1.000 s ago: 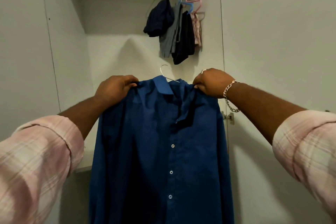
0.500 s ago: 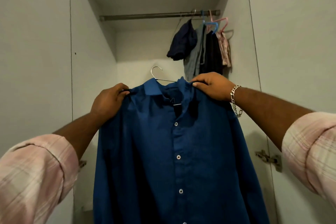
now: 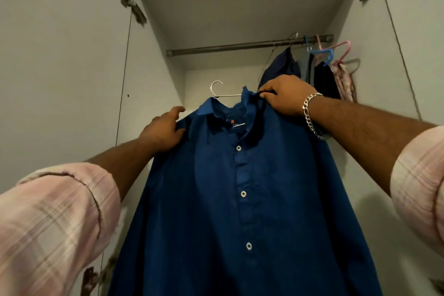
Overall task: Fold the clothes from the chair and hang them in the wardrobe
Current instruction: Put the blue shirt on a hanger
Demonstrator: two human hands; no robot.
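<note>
A person is holding a blue shirt (image 3: 240, 199) up in front of an open wardrobe (image 3: 72, 55), with the shirt draped on a wire hanger (image 3: 216, 90) whose hook is sticking up above the collar, well below the rail (image 3: 228, 47) and not touching it. The right hand (image 3: 284, 95) is pinching the shirt's right shoulder next to the collar, fingers curled over the cloth, with a silver chain bracelet (image 3: 311, 113) hanging at the wrist. The left hand (image 3: 163, 131) is resting against the shirt's left shoulder with its fingers loosely spread and the thumb lifted, and it is touching the cloth rather than gripping it. The shirt is hanging front-on, buttoned down the placket, with a small label showing inside the neck, and its lower part is running out of the bottom of the view. Both forearms are reaching up out of rolled pink plaid sleeves (image 3: 55, 223). At the right end of the rail, other clothes (image 3: 324, 77) are hanging bunched together on blue and pink hangers (image 3: 329, 54), partly hidden behind the right hand. Metal hinges (image 3: 133, 8) are showing on the wardrobe doors at either side.
</note>
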